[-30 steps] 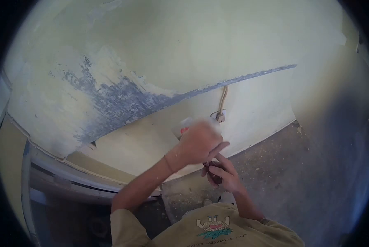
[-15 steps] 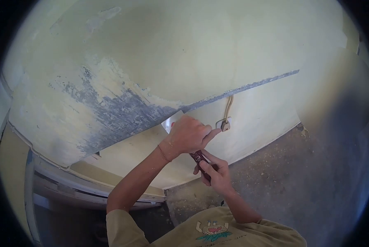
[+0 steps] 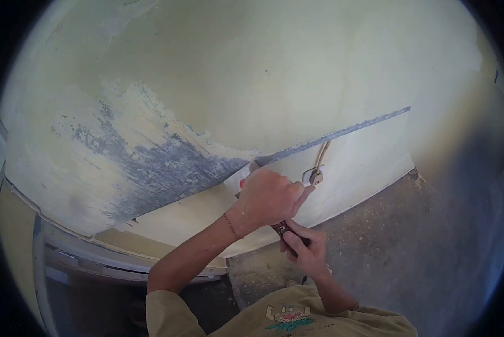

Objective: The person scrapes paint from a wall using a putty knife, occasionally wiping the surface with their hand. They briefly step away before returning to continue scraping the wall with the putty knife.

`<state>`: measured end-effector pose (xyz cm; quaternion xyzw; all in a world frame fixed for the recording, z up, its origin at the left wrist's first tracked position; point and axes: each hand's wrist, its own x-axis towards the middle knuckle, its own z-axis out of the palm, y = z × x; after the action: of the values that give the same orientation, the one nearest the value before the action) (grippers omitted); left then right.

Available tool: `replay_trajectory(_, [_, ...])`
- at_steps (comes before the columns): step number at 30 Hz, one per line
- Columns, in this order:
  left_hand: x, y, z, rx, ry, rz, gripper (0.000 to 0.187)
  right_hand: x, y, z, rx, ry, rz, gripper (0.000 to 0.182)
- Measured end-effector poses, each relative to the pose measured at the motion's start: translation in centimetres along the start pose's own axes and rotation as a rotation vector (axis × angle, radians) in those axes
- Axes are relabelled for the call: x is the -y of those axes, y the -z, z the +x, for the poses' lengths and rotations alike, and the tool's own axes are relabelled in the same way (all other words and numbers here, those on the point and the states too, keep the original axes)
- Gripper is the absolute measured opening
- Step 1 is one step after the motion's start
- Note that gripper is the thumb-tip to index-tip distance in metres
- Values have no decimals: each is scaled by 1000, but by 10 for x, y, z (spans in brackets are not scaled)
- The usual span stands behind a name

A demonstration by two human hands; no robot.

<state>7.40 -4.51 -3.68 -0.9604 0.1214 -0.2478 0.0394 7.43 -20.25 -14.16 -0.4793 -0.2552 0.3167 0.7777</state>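
Note:
A scraper with a broad pale metal blade (image 3: pixel 234 181) and a dark reddish-brown handle (image 3: pixel 282 227) is held in both hands. My left hand (image 3: pixel 269 195) is closed around it near the blade, hiding the middle of the tool. Lower down, my right hand (image 3: pixel 307 247) wraps the handle's end, thumb along the top. The blade lies against the wall (image 3: pixel 297 67) at the lower border of a stripped grey patch (image 3: pixel 168 160). A red mark shows on the blade beside my left hand. Just right of my left fingers is a wall socket (image 3: pixel 314 176).
A cable (image 3: pixel 323 154) runs down to the socket. A thin stripped grey strip (image 3: pixel 342 131) extends rightward along the wall. Pale flakes lie on the grey floor (image 3: pixel 364 241). Pipe-like trim (image 3: pixel 24 194) follows the wall's left edge. A blurred shape covers the far right.
Both hands and the scraper have shifted slightly right and down in view, and more of the blade shows. The camera view has also moved a little. The grip stays the same.

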Motion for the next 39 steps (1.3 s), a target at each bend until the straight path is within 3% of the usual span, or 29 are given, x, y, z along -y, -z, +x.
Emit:
replay_trajectory(5, [1, -15, 1, -73, -21, -24, 47, -8, 12, 3, -6, -8, 13, 34])
replay_trajectory(12, [7, 16, 5, -33, -19, 35, 45, 1, -9, 9, 14, -2, 102, 35])
replay_trajectory(15, [3, 1, 6, -72, -9, -85, 44, 8, 1, 1, -21, 64, -43, 35])
replay_trajectory(21, [-2, -13, 1, -86, 32, -86, 43, 11, 12, 1, -5, 6, -132, 33])
replay_trajectory(25, [1, -8, 1, -42, 42, -56, 43, 9, 10, 8, 12, 103, -215, 33])
replay_trajectory(27, [6, 1, 4, -137, 53, -38, 43, 11, 7, 13, 17, 137, -256, 33])
replay_trajectory(31, [0, 12, 6, -59, 71, -43, 43, 33, 1, 8, -4, 44, -170, 33])
replay_trajectory(39, [-4, -9, 5, -96, 82, -101, 45, 28, 13, 1, -34, 21, -242, 33])
